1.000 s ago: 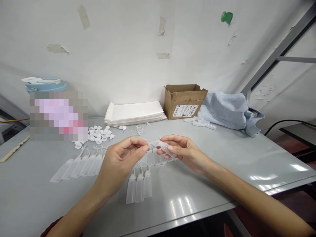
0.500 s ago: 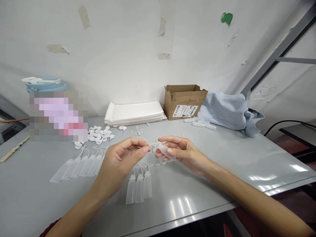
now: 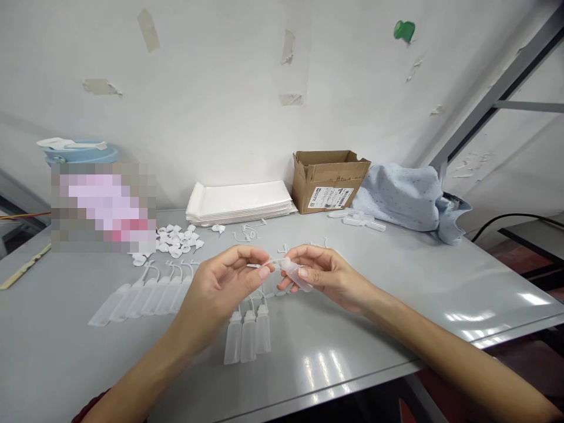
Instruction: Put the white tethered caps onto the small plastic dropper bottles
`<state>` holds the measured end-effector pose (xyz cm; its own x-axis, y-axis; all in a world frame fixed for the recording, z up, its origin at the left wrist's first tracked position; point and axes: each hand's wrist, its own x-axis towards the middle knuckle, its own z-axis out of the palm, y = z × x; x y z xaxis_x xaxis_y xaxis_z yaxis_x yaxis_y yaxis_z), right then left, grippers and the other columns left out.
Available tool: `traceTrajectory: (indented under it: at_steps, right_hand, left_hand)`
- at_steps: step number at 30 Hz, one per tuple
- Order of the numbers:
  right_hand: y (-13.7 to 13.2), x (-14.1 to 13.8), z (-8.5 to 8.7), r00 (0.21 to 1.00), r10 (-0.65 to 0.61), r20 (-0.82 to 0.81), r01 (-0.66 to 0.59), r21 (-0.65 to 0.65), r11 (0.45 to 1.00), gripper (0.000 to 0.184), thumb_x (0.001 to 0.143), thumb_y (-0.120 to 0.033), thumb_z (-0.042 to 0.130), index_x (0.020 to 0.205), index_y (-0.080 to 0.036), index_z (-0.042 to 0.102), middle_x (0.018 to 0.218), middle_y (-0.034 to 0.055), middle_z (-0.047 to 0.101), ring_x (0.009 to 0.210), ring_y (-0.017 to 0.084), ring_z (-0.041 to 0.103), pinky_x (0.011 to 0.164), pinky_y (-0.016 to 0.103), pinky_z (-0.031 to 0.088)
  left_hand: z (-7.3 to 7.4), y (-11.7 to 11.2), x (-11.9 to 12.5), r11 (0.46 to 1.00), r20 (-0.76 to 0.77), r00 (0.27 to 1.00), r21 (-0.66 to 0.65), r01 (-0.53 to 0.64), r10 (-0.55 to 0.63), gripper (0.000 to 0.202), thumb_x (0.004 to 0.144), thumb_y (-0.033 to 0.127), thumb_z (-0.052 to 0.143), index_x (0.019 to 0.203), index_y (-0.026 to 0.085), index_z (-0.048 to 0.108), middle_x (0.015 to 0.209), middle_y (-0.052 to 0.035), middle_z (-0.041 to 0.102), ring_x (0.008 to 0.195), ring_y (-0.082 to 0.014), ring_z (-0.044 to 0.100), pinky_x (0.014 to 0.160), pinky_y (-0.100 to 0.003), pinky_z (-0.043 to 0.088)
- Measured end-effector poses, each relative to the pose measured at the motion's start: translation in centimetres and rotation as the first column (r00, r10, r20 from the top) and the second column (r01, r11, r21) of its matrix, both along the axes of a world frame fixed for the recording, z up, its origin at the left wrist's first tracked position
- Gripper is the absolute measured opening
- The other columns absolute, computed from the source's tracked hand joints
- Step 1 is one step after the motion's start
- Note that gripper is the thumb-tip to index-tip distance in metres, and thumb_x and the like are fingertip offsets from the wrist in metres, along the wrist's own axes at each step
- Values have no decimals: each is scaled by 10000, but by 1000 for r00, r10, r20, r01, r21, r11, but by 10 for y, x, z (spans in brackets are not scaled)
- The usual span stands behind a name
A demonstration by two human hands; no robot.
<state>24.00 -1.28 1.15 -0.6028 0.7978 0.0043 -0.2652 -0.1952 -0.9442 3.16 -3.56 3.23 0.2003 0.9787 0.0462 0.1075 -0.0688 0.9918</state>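
Above the middle of the table, my right hand (image 3: 330,273) grips a small translucent plastic bottle (image 3: 298,277), tilted with its neck toward the left. A thin translucent strap (image 3: 277,260) runs from the bottle's neck to my left hand (image 3: 235,273), whose thumb and forefinger pinch its end. Three similar bottles (image 3: 248,336) with curved straps lie just below my hands. Left of my left wrist, several more bottles (image 3: 150,295) lie side by side in a row. Others behind my hands are partly hidden by the fingers.
Small white caps (image 3: 178,239) are heaped at the back left, beside a blurred pink patch. Loose straps (image 3: 249,232) lie behind my hands. White envelopes (image 3: 242,200), a cardboard box (image 3: 330,182) and a light blue cloth (image 3: 400,197) line the wall. Several bottles (image 3: 359,220) lie before the box.
My right hand's fingers have closed in around the bottle, its neck now nearer my left fingertips. The strap between the hands shows more clearly.
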Motion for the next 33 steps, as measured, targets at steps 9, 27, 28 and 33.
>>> traceTrajectory:
  at_steps: [9,27,28,33]
  right_hand:
    - [-1,-2,-3,998,67,5,-67,59,996,318,847,-266,653,1156,-219,591,916,16,658,856,164,686,746,287,492]
    - [-5,-5,-6,1000,-14,7,14,-18,1000,192,819,-291,687,934,-164,599,815,49,728,780,161,693,756,306,484]
    - [-6,-5,-5,1000,-23,3,23,-23,999,201,824,-303,682,939,-167,589,821,50,727,782,162,694,767,312,487]
    - [-8,-8,-3,995,-98,-5,98,-46,994,189,839,-318,665,918,-190,551,834,22,701,783,147,692,796,308,499]
  left_hand:
    - [-1,-3,9,997,-85,996,74,30,-24,146,837,323,612,913,222,685,873,-20,707,839,-179,660,748,-272,531]
    - [-14,-3,12,958,-195,967,267,-108,163,334,787,277,657,1095,219,543,1061,-58,624,1029,-226,593,815,-361,512]
    - [-15,-4,12,907,-231,941,397,-139,245,367,786,248,654,1124,221,514,1111,-66,591,1069,-230,562,829,-365,498]
    - [-18,-6,12,616,-313,860,787,-3,404,201,802,91,591,951,209,525,955,-48,569,950,-211,557,806,-355,473]
